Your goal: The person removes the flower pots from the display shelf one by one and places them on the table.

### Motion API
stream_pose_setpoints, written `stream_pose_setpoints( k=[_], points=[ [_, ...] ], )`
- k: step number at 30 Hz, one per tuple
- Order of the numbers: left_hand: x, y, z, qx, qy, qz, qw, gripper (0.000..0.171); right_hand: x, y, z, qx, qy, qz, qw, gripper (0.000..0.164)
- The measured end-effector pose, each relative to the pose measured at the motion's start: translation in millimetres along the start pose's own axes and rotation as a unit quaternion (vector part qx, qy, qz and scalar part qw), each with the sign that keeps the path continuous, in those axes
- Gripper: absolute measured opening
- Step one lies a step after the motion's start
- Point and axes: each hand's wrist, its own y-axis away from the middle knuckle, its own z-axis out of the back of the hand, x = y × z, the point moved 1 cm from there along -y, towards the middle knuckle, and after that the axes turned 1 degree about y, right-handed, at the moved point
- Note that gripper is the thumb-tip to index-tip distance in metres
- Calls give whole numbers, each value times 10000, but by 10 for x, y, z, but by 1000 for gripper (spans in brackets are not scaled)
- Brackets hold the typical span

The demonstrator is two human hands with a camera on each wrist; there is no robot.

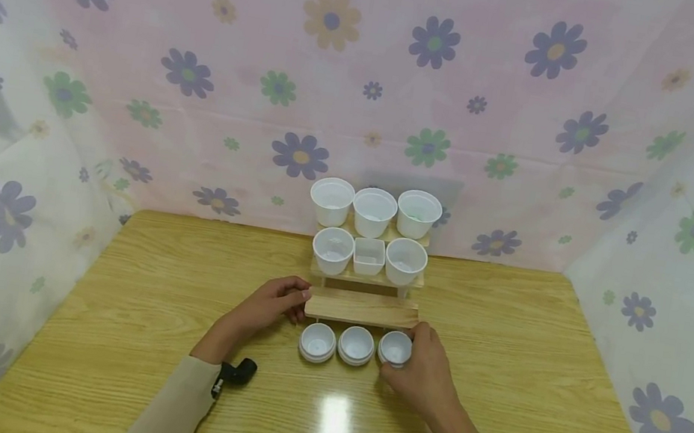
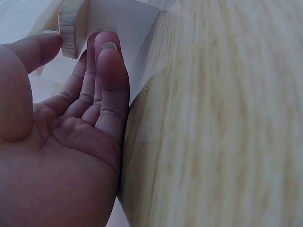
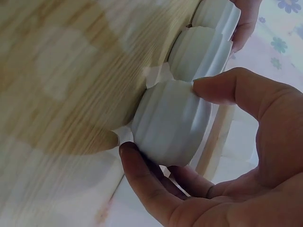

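Note:
In the head view, a stepped wooden rack (image 1: 361,309) stands mid-table, its lowest step bare. My left hand (image 1: 274,303) is at the left end of that step. In the left wrist view its thumb (image 2: 45,49) touches the wooden end, while the fingers (image 2: 112,75) stay fairly straight beside the tabletop. On the table before the rack, three small round white bowls form a row: left (image 1: 317,342), middle (image 1: 356,346) and right (image 1: 396,348). My right hand (image 1: 427,375) pinches the right bowl, thumb on its rim and fingers around the opposite side in the right wrist view.
Three white round tubs (image 1: 374,213) stand on the rack's top step. The step below bears two round tubs (image 1: 332,250) with a square white container (image 1: 369,256) between them. A flowered cloth (image 1: 367,91) hangs behind and beside the wooden table (image 1: 190,260).

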Motion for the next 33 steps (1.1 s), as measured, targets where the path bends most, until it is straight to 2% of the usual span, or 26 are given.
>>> stream_pose_setpoints(
  k=[15,23,28,33],
  points=[
    [13,0,-3,-6,42,35,10000,38,9,43,44,117,149,82,9998,51],
    [0,14,-8,-45,29,76,10000,36,83,34,179,125,358,4,9993,52],
    [-13,12,-6,-44,15,59,10000,36,107,-9,267,101,263,-125,9995,51],
    [13,-4,-1,-15,-6,21,10000,36,119,-63,332,-107,142,-48,9998,48]
  ],
)
